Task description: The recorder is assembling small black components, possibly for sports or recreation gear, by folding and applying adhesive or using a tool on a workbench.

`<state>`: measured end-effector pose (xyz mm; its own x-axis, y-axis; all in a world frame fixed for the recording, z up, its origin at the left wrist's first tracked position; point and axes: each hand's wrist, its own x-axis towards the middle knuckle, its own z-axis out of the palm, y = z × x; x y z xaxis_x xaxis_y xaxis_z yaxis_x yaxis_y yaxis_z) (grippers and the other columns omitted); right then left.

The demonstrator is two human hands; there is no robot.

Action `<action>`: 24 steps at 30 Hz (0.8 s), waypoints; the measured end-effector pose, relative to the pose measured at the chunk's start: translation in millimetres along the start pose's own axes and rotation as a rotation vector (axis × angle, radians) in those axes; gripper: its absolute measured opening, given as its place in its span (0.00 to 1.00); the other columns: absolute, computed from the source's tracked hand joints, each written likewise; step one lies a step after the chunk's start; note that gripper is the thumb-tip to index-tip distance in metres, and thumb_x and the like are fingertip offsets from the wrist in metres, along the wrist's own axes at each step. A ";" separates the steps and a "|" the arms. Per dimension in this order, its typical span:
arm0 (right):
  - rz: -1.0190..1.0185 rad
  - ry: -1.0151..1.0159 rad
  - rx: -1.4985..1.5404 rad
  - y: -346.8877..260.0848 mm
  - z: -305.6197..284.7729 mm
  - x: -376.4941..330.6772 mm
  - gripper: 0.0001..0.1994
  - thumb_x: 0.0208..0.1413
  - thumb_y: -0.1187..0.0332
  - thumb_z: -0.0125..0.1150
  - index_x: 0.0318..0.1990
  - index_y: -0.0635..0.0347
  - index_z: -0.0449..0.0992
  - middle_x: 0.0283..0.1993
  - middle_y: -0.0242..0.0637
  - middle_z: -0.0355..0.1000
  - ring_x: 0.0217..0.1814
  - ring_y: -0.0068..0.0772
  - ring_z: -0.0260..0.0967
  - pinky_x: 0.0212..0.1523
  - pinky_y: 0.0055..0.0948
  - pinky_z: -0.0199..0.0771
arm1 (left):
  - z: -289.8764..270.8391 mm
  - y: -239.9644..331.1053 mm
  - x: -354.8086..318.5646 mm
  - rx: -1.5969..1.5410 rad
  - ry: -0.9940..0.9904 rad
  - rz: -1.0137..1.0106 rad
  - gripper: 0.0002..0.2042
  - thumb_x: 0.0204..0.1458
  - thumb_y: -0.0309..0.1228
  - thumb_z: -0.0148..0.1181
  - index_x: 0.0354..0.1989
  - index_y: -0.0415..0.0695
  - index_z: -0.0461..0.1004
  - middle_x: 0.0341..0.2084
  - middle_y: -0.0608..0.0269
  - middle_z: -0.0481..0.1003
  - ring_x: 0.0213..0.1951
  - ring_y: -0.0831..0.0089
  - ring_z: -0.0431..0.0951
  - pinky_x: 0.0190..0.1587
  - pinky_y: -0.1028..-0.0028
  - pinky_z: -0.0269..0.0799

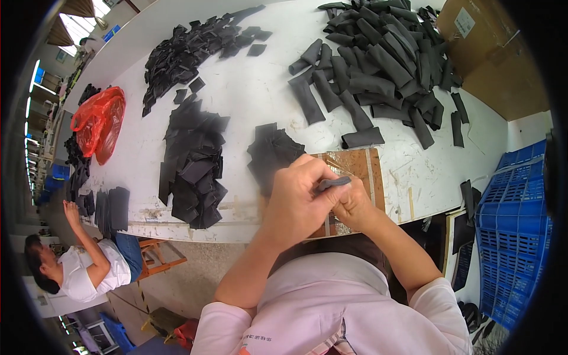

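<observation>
Grey strip (333, 183) sits pinched between both hands, above the wooden board (358, 168) at the near table edge. Left hand (294, 201) curls over it from the left, fingers (312, 167) bent and closed, thumb side pressed to the strip's left end. Right hand (353, 204) closes on it from below and right, fingertips meeting the left hand's; most of the right fingers hidden behind the left hand. Strip's right end pokes out just past the fingertips, lying roughly level. Whether it is flat or rolled: cannot tell. White table (248, 100) carries a small black stack (271, 152) just left of the board, a larger black pile (192, 163) further left, another black heap (189, 53) at the far side, and a big heap of grey rolled pieces (378, 65) far right. Red bag (99, 121) at the left end. Blue crate (512, 219) to the right, beside the table. Cardboard box (491, 53) at the far right corner. Another person (89, 266) sits lower left, one hand raised to the table edge.
</observation>
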<state>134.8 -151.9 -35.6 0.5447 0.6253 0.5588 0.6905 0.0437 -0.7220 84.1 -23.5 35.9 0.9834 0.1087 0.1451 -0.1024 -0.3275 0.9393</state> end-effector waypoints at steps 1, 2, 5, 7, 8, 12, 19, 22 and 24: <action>0.071 -0.008 0.061 4.4 5.8 -1.5 0.06 0.44 0.70 0.57 0.29 0.62 0.69 0.20 0.40 0.64 0.20 0.41 0.63 0.17 0.33 0.63 | -0.1 -3.8 0.2 0.002 0.001 0.005 0.05 0.39 0.22 0.62 0.23 0.37 0.71 0.23 0.61 0.71 0.22 0.80 0.68 0.26 0.83 0.63; 0.082 -0.059 -0.059 5.2 4.2 -3.2 0.06 0.43 0.70 0.57 0.28 0.62 0.69 0.20 0.39 0.64 0.20 0.41 0.64 0.18 0.34 0.64 | -0.3 -6.1 -1.3 -0.002 0.044 0.076 0.05 0.40 0.22 0.62 0.24 0.37 0.70 0.24 0.61 0.72 0.22 0.80 0.68 0.27 0.83 0.63; 0.128 -0.114 -0.134 -5.6 -7.6 8.5 0.06 0.43 0.70 0.57 0.26 0.62 0.68 0.20 0.39 0.64 0.20 0.41 0.64 0.19 0.35 0.64 | 3.6 3.3 -8.6 -0.101 0.115 0.078 0.05 0.44 0.22 0.59 0.27 0.36 0.70 0.25 0.60 0.73 0.26 0.77 0.71 0.29 0.81 0.65; 0.108 -0.139 -0.186 -11.1 -13.8 16.4 0.06 0.42 0.71 0.57 0.24 0.62 0.68 0.19 0.39 0.64 0.20 0.41 0.64 0.19 0.35 0.64 | 7.8 2.5 -13.1 -0.572 0.243 0.256 0.05 0.47 0.22 0.55 0.32 0.35 0.71 0.32 0.57 0.71 0.29 0.76 0.73 0.29 0.81 0.69; 0.089 -0.165 -0.238 -14.1 -17.1 19.2 0.06 0.41 0.71 0.58 0.23 0.63 0.68 0.19 0.39 0.63 0.21 0.41 0.63 0.19 0.35 0.64 | -0.2 -1.9 -15.8 -0.471 0.200 0.269 0.06 0.50 0.24 0.52 0.33 0.34 0.70 0.32 0.54 0.71 0.31 0.72 0.72 0.34 0.78 0.68; 0.064 -0.190 -0.236 -28.8 -24.7 32.8 0.09 0.40 0.69 0.60 0.19 0.62 0.66 0.18 0.38 0.63 0.21 0.40 0.63 0.19 0.35 0.64 | 3.6 -1.1 -15.2 -0.783 0.323 0.267 0.07 0.52 0.31 0.52 0.32 0.39 0.69 0.27 0.56 0.71 0.35 0.65 0.69 0.42 0.67 0.65; 0.082 -0.222 -0.318 -20.3 -13.5 25.2 0.14 0.40 0.64 0.62 0.17 0.61 0.65 0.18 0.38 0.63 0.20 0.39 0.64 0.18 0.33 0.63 | -2.3 -14.6 -20.8 -1.009 0.361 0.093 0.06 0.52 0.31 0.51 0.30 0.41 0.69 0.26 0.61 0.69 0.33 0.68 0.66 0.41 0.67 0.61; 0.035 -0.186 -0.315 -29.7 -22.7 29.5 0.13 0.40 0.64 0.62 0.17 0.61 0.65 0.17 0.38 0.64 0.19 0.39 0.64 0.17 0.34 0.63 | -8.1 -14.7 -20.8 -0.885 0.377 0.153 0.07 0.52 0.31 0.51 0.29 0.40 0.69 0.25 0.60 0.70 0.32 0.68 0.66 0.41 0.67 0.62; 0.002 -0.143 -0.302 -26.6 -19.4 28.3 0.13 0.41 0.64 0.62 0.17 0.61 0.65 0.17 0.38 0.64 0.19 0.39 0.64 0.17 0.34 0.63 | -10.6 -15.2 -21.4 -0.870 0.382 0.157 0.07 0.52 0.31 0.51 0.29 0.39 0.69 0.25 0.60 0.70 0.32 0.67 0.67 0.41 0.67 0.62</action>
<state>141.1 -150.4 7.3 0.4885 0.7289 0.4796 0.8114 -0.1772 -0.5570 63.0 -10.9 21.8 0.8500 0.4712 0.2356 -0.4546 0.4298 0.7802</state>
